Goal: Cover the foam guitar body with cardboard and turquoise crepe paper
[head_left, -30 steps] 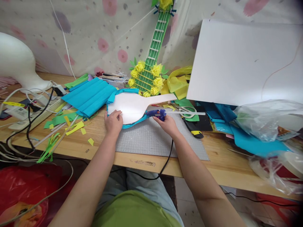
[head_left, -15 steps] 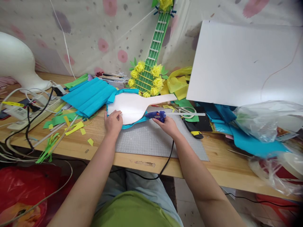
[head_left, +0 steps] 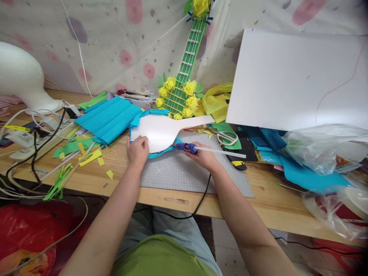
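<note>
A white guitar-shaped board (head_left: 161,130) lies on the grey cutting mat (head_left: 184,172), its neck pointing right. Blue crepe paper (head_left: 156,155) shows around its rounded body, folded over the edge at upper left. My left hand (head_left: 138,150) grips the board's lower left edge, fingertips on the white face. In my right hand (head_left: 202,156) is a blue hot glue gun (head_left: 185,147), a long white glue stick (head_left: 224,152) poking out of its back. Its nozzle is at the lower right edge of the board's body, by the blue paper; whether it touches cannot be made out.
Behind stands a green paper guitar (head_left: 184,76) with yellow flowers. Scissors (head_left: 227,138) and a yellow-black cutter (head_left: 238,164) lie right of the mat. Folded blue paper (head_left: 110,118), paper scraps (head_left: 92,156) and a power strip (head_left: 43,138) are on the left. The gun's black cable (head_left: 202,197) hangs over the table edge.
The glue gun has shifted slightly left and down along the board's edge, and its glue stick now slants downward to the right. My left hand stays in place on the board.
</note>
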